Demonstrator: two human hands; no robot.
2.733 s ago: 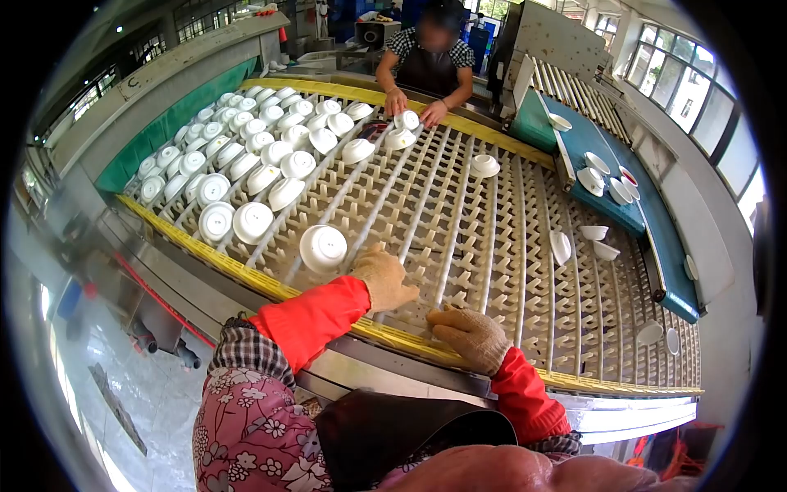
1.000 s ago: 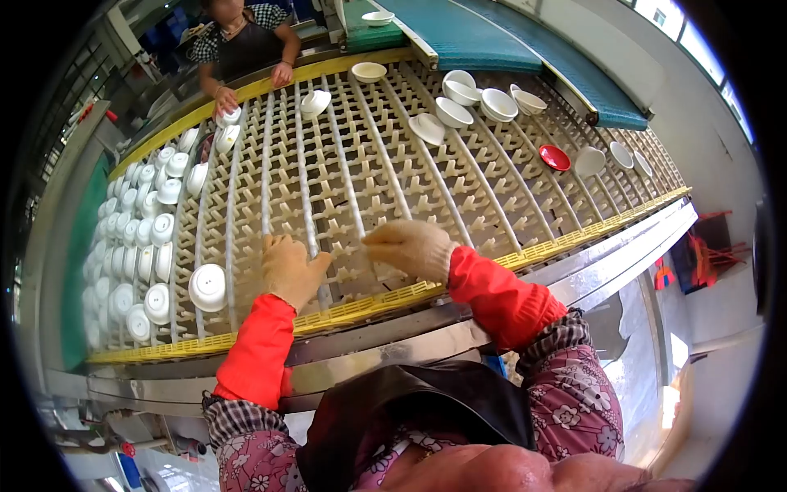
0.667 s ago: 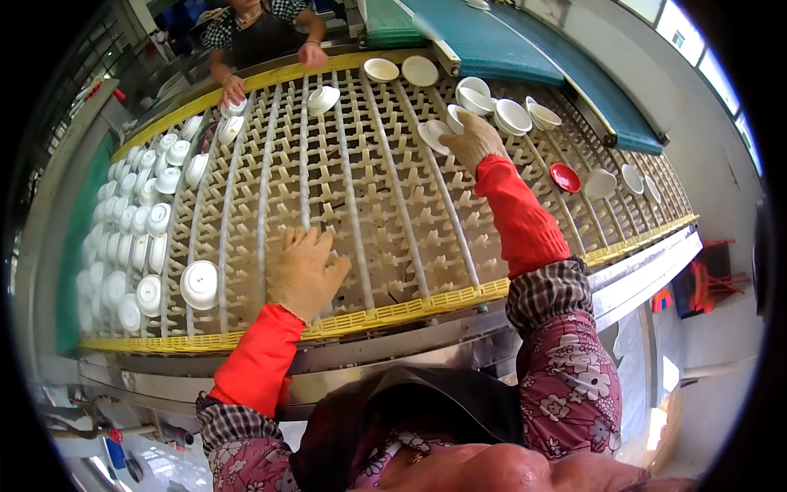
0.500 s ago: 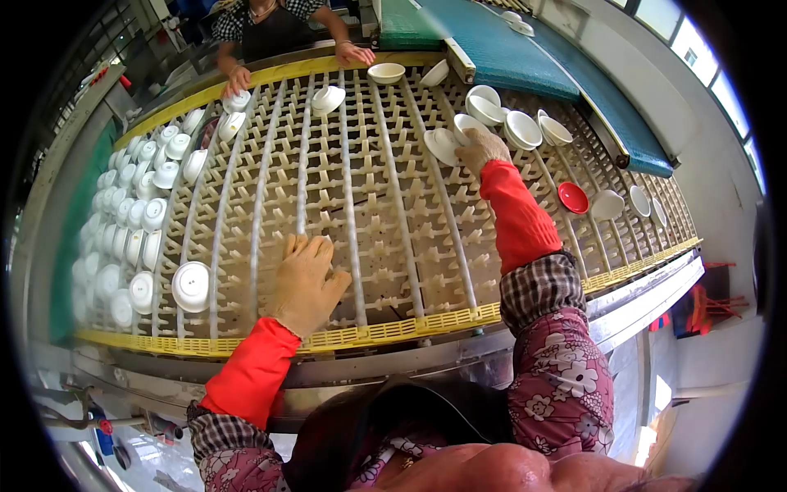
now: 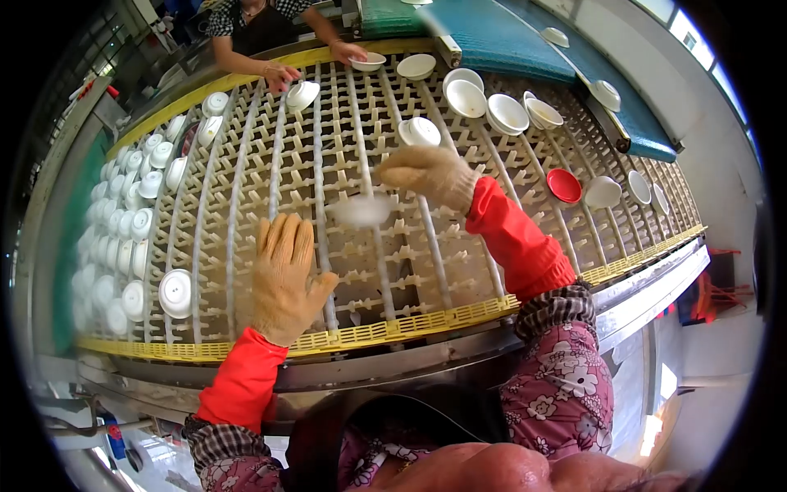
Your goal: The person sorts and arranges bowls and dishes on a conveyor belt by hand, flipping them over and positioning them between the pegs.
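Observation:
My left hand (image 5: 283,283), in a tan glove, lies with fingers stretched out over the pegged conveyor (image 5: 414,283), near its front edge. It holds nothing. My right hand (image 5: 430,176), gloved too, hovers over the middle of the conveyor, fingers pointing left and slightly blurred. Below and left of those fingers a white bowl (image 5: 362,211) is smeared by motion, apart from the hand. Just above my right hand, an upturned white bowl (image 5: 420,131) rests on the pegs. To the left of my left hand another upturned bowl (image 5: 175,293) sits on the pegs.
Across the conveyor, a co-worker's hands (image 5: 281,76) are at white bowls (image 5: 303,95). Rows of upturned bowls (image 5: 150,184) fill the left end. Loose bowls (image 5: 507,113) and a red bowl (image 5: 564,186) lie on the right. A teal belt (image 5: 500,49) runs behind; yellow edging (image 5: 410,326) borders the front.
My right hand has left the bowls at upper right and moved left and nearer; the bowl it held is now a blur beside it. Bowls on the conveyor appear shifted left. My left hand has shifted slightly left.

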